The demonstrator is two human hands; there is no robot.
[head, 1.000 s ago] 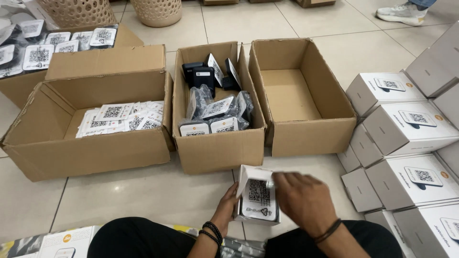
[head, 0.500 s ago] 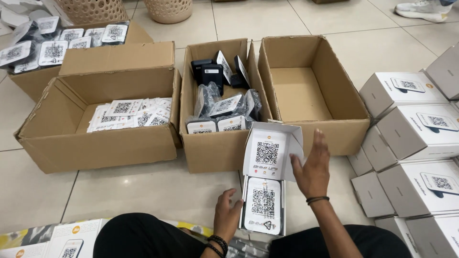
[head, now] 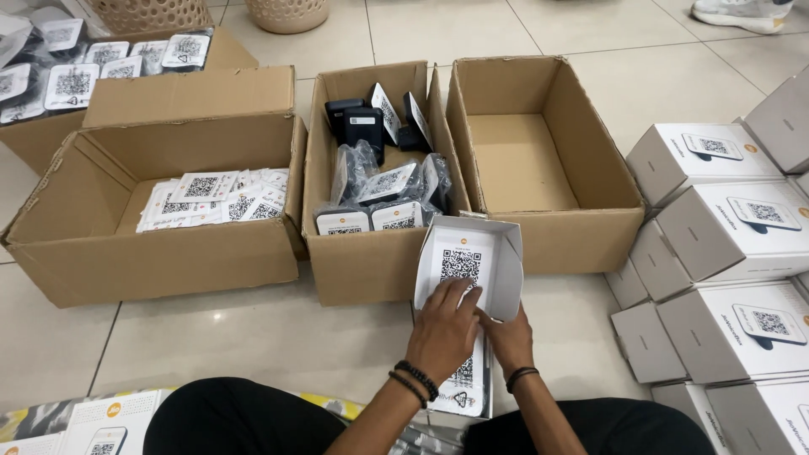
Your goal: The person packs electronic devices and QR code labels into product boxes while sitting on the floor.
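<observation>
An open white box (head: pixel 468 396) lies on the tiled floor between my knees, its lid (head: pixel 507 253) flipped up towards the cardboard boxes. Inside the lid sits a white card with a square black code (head: pixel 459 261). My left hand (head: pixel 445 327), with beaded bracelets on the wrist, has its fingertips pinched on the card's lower edge. My right hand (head: pixel 508 339), with a dark band on the wrist, sits just beside and partly under the left, gripping the box at the lid's hinge. A second coded card shows in the box's lower half.
Three brown cartons stand ahead: the left one (head: pixel 168 257) holds flat coded cards, the middle one (head: pixel 362 265) bagged black devices, the right one (head: pixel 581 232) nothing. Stacked white boxes (head: pixel 725 232) fill the right side. Another carton of cards (head: pixel 42 147) and wicker baskets (head: pixel 286 13) lie beyond.
The lid went from closed to flipped up. My right hand let go of the lid's edge and dropped to the hinge. My left hand moved up onto the card.
</observation>
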